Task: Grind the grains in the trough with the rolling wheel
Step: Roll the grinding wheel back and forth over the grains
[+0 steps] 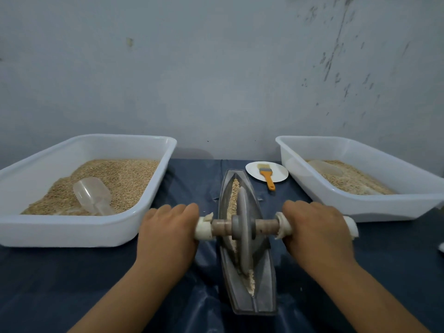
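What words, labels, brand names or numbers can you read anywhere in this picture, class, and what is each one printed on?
None: no readable text shows anywhere.
The two white tubs, the grinding trough, the wheel, the orange-handled brush and its plate are all unmarked.
The dark marks on the wall are stains, not writing.

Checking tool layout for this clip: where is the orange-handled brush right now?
In the head view, the brush lies on a small white plate, right of centre, between the trough's far end and the right tub.
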Tool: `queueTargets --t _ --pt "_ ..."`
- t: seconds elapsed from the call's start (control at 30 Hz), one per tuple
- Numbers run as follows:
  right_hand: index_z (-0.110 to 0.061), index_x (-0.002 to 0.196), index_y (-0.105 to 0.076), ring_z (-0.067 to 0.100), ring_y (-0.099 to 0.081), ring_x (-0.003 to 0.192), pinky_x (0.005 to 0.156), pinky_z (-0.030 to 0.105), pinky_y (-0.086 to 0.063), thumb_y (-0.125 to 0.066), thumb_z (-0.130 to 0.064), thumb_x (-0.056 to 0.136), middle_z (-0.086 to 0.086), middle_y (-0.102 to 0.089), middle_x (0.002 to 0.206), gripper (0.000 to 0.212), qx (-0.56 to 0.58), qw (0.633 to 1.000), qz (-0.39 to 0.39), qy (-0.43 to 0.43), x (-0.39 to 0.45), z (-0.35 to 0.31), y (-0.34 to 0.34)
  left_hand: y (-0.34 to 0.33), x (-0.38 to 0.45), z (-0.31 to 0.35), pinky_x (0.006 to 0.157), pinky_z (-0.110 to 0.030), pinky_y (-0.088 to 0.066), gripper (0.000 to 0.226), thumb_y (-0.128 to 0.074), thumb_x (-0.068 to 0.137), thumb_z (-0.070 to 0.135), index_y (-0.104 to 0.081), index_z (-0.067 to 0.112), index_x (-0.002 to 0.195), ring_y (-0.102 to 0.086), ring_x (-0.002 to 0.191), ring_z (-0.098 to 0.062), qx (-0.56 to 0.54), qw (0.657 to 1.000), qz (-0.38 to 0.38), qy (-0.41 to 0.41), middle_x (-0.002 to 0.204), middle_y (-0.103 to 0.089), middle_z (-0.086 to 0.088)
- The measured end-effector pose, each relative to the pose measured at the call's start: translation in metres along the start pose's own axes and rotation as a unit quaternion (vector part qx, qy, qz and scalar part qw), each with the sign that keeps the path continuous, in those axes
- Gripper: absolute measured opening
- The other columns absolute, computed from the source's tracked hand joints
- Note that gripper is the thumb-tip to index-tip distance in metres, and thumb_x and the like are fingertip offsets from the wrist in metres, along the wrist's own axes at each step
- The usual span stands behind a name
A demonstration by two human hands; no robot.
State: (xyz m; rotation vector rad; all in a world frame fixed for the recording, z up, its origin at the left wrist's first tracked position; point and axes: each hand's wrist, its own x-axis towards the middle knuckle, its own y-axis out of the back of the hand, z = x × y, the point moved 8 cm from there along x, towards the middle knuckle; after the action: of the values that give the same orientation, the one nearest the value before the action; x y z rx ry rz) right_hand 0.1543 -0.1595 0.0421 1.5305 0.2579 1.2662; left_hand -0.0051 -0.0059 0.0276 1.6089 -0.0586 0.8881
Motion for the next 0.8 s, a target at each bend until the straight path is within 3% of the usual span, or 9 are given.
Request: queueTargets --t 0.07,0.13,0.27,0.37,0.47,0.53,0.63,0.7,0.8 --pt "-0.026 0.062 -0.037 0.017 -0.031 0.047 0.051 0.028 -0.022 -0.085 -0.018 0.046 -0.010 -0.033 0.054 0.052 0.015 0.999 0.036 0.015 -0.012 0.001 0.008 0.006 -0.010 0.001 0.049 -0.031 -0.024 0.037 -0.080 0.056 0.012 -0.044 0.019 0.063 -0.038 0.046 -0.024 0.002 1.000 0.011 -0.015 0.053 -0.042 0.003" --pt "-0.025 0.061 -0.039 0.017 -0.035 0.046 0.050 0.028 -0.023 -0.085 -0.018 0.047 -0.009 -0.038 0.052 0.049 0.017 1.000 0.016 0.010 -0.011 0.002 0.003 0.007 -0.009 0.002 0.050 -0.031 -0.023 0.038 -0.080 0.054 0.012 -0.043 0.020 0.063 -0.038 0.046 -0.024 0.008 1.000 0.017 -0.022 0.053 -0.042 0.003" --pt "-0.031 0.074 -0.038 0.015 -0.048 0.066 0.059 0.032 -0.031 -0.066 -0.033 0.081 -0.010 -0.043 0.067 0.029 -0.014 0.996 -0.078 -0.037 0.019 0.007 -0.027 -0.011 0.023 0.000 0.057 -0.031 -0.024 0.027 -0.073 0.068 0.017 -0.046 0.021 0.069 -0.042 0.055 -0.022 0.048 0.998 -0.031 0.010 0.061 -0.052 0.003" --pt "-0.033 0.077 -0.035 0.015 -0.048 0.072 0.064 0.032 -0.032 -0.058 -0.034 0.088 -0.010 -0.043 0.072 0.025 0.021 0.994 -0.095 -0.058 0.028 0.009 -0.033 -0.023 0.037 -0.007 0.065 -0.030 -0.026 0.014 -0.054 0.086 0.028 -0.041 0.028 0.082 -0.043 0.070 -0.017 0.064 0.996 -0.047 0.045 0.080 -0.057 0.006" --pt "-0.032 0.074 -0.037 0.015 -0.042 0.063 0.060 0.032 -0.028 -0.068 -0.031 0.078 -0.010 -0.035 0.063 0.032 -0.015 0.997 -0.065 -0.041 0.015 0.005 -0.020 -0.013 0.018 -0.006 0.060 -0.032 -0.030 0.022 -0.066 0.077 0.025 -0.045 0.025 0.075 -0.047 0.063 -0.019 0.038 0.998 -0.042 0.036 0.068 -0.054 0.004" --pt "-0.027 0.067 -0.040 0.016 -0.034 0.053 0.055 0.031 -0.024 -0.082 -0.022 0.057 -0.010 -0.037 0.057 0.043 -0.007 1.000 0.004 -0.003 0.003 0.001 -0.003 -0.004 -0.001 -0.004 0.052 -0.033 -0.028 0.031 -0.077 0.062 0.017 -0.046 0.021 0.066 -0.044 0.051 -0.023 0.004 1.000 -0.016 0.010 0.056 -0.048 0.003" --pt "-0.025 0.064 -0.040 0.017 -0.029 0.051 0.054 0.029 -0.023 -0.084 -0.016 0.043 -0.008 -0.038 0.055 0.050 0.007 0.998 0.057 0.029 -0.008 -0.001 0.007 0.002 -0.014 -0.004 0.049 -0.031 -0.025 0.037 -0.080 0.055 0.014 -0.045 0.020 0.062 -0.040 0.045 -0.024 -0.004 1.000 -0.011 -0.006 0.052 -0.044 0.003" --pt "-0.026 0.065 -0.042 0.017 -0.034 0.052 0.054 0.030 -0.024 -0.084 -0.019 0.050 -0.008 -0.040 0.057 0.045 0.004 1.000 0.021 0.015 0.000 0.000 -0.002 0.000 -0.009 -0.004 0.049 -0.031 -0.023 0.037 -0.081 0.054 0.013 -0.045 0.019 0.060 -0.040 0.044 -0.025 0.008 1.000 -0.015 0.002 0.051 -0.044 0.002" --pt "-0.031 0.078 -0.043 0.017 -0.049 0.069 0.062 0.033 -0.031 -0.067 -0.031 0.080 -0.008 -0.051 0.072 0.024 -0.006 0.996 -0.082 -0.032 0.024 0.006 -0.027 -0.008 0.015 -0.001 0.052 -0.031 -0.023 0.032 -0.079 0.058 0.013 -0.048 0.018 0.063 -0.046 0.048 -0.027 0.041 0.999 -0.032 0.013 0.054 -0.050 0.000"
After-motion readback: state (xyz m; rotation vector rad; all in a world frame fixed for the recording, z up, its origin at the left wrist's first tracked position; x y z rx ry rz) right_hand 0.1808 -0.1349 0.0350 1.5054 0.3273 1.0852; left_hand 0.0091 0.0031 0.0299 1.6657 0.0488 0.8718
